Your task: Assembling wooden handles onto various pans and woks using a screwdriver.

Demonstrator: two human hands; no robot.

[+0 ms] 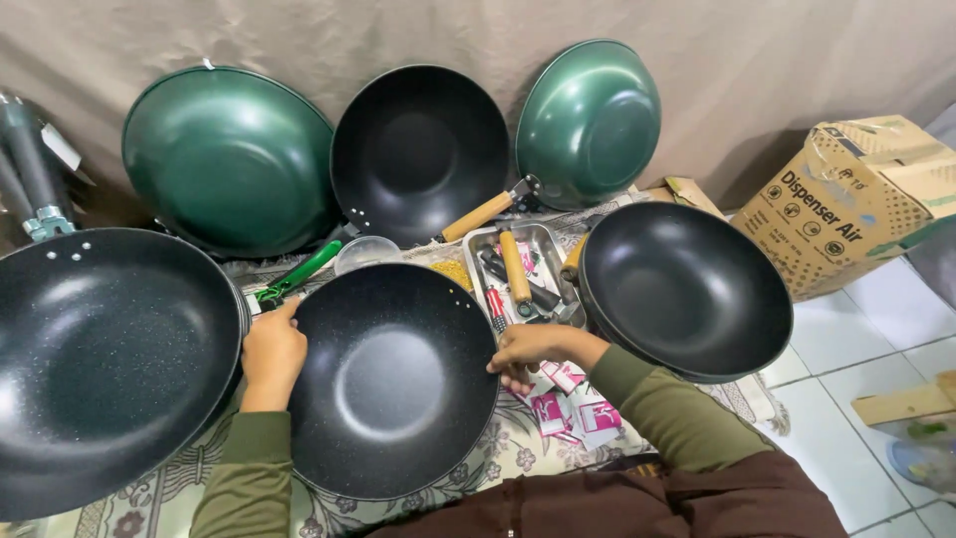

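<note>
Black speckled non-stick wok point(393, 384) lies on the floral mat point(518, 448), centre, one of four black woks in view; two green ones lean behind. Left hand point(271, 351) grips its left rim, fingers curled. Right hand point(528, 349) clasps its right rim likewise.

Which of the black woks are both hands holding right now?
The middle black wok, lying flat directly in front of the person. The left hand and right hand grip its opposite rims; the other black woks go untouched.
</note>
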